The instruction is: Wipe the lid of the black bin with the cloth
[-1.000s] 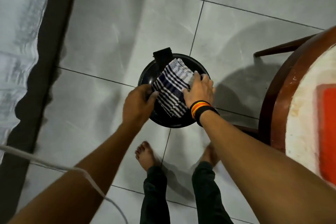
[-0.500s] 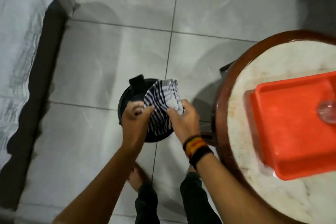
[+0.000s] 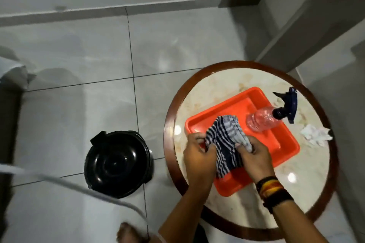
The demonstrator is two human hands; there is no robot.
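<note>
The black bin (image 3: 118, 163) stands on the tiled floor at lower left, its glossy round lid shut and bare. Well to its right, over the orange tray (image 3: 284, 144) on the round table, both hands hold the striped dark-and-white cloth (image 3: 225, 140). My left hand (image 3: 199, 154) pinches the cloth's left edge. My right hand (image 3: 254, 158), with a banded wristband, grips the right side. The cloth hangs bunched between them, above the tray.
A round marble-topped table with a brown wooden rim (image 3: 169, 124) carries the tray. A clear spray bottle (image 3: 264, 119) with a dark blue trigger lies on the tray. Crumpled white paper (image 3: 314, 134) sits at the table's right. A white cable (image 3: 69, 185) crosses lower left; a bare foot (image 3: 128, 233) shows below.
Both hands lifted the cloth off the bin lid and carried it right, over the orange tray. The view swung right, so the bin now sits at the left with its lid uncovered.
</note>
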